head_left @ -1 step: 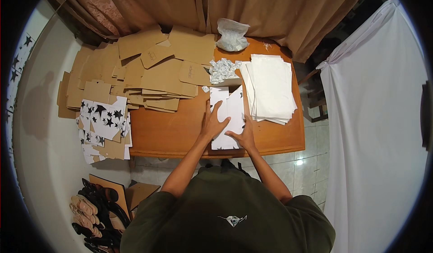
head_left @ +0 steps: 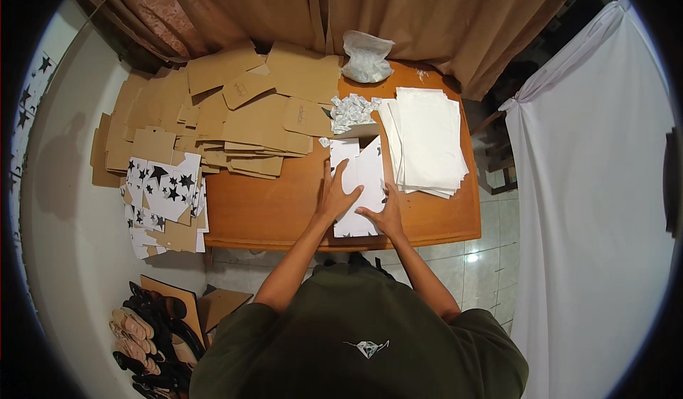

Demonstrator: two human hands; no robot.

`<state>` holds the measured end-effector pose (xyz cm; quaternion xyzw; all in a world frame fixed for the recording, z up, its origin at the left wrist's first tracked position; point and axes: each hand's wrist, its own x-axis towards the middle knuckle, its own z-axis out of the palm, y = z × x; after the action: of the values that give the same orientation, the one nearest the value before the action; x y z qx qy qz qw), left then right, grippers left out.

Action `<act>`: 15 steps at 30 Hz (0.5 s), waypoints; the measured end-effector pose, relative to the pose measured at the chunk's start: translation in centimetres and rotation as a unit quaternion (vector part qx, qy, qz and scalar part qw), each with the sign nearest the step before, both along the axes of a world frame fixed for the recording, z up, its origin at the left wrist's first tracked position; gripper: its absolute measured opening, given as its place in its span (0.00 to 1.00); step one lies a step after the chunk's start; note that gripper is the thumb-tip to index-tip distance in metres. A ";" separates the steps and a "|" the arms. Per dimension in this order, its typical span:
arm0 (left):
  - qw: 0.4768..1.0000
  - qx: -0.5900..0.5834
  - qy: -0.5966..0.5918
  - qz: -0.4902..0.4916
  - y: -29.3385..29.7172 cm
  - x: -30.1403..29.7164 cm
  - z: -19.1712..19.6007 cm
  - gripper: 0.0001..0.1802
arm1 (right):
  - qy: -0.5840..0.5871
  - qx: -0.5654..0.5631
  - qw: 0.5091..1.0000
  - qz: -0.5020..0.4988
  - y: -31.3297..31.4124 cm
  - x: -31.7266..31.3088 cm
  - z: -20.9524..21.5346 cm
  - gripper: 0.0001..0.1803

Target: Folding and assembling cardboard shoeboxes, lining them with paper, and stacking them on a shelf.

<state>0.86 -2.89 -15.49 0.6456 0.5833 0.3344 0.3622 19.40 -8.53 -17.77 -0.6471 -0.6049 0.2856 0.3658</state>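
Observation:
A white cardboard box (head_left: 368,178) with black stars lies at the table's front edge, its flaps partly folded and a dark gap at the far end. My left hand (head_left: 336,196) holds its left side, fingers along the edge and thumb on top. On the right side, my right hand (head_left: 386,210) grips it the same way, thumb lying across the white face. The undersides of the fingers are hidden. Just beyond the box is a heap of small white packets (head_left: 351,112) in an open container, with one loose packet (head_left: 324,143) beside it.
Flat brown cardboard pieces (head_left: 256,125) cover the back left of the wooden table (head_left: 249,210). Star-printed sheets (head_left: 160,192) hang over its left edge. White paper sheets (head_left: 430,135) are stacked right; a clear plastic bag (head_left: 366,56) stands behind. Shoes (head_left: 160,328) sit below left.

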 end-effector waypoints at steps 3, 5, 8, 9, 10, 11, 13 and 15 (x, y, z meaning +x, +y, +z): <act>0.996 -0.003 0.094 -0.004 -0.1 -0.3 -0.5 0.45 | 0.021 -0.070 0.997 0.033 0.4 -0.2 0.4 0.62; 0.987 -0.050 0.144 -0.046 0.5 0.6 1.5 0.46 | -0.014 -0.067 0.997 0.041 0.8 0.1 0.3 0.58; 0.978 -0.086 0.182 -0.062 1.1 0.5 1.5 0.46 | -0.038 -0.099 0.992 0.073 2.0 0.1 1.4 0.56; 0.980 -0.089 0.172 -0.054 1.1 0.0 0.9 0.48 | -0.040 -0.132 0.986 0.097 2.7 0.2 2.0 0.53; 0.981 -0.090 0.162 -0.055 1.1 0.2 1.0 0.49 | -0.042 -0.130 0.986 0.097 3.7 0.8 2.2 0.53; 0.982 -0.087 0.161 -0.055 1.0 0.3 1.1 0.49 | -0.017 -0.119 0.990 0.076 4.7 1.5 2.2 0.52; 0.993 -0.058 0.099 -0.027 0.9 0.7 1.4 0.54 | -0.016 -0.077 0.996 0.035 7.2 2.9 1.7 0.45; 0.997 -0.044 0.070 -0.003 0.7 0.5 1.3 0.55 | -0.052 0.010 0.997 0.047 10.3 2.2 3.6 0.42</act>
<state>1.33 -2.19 -14.23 0.6525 0.6195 0.2612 0.3497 21.64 1.77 -14.14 -0.6282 -0.6557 0.2622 0.3267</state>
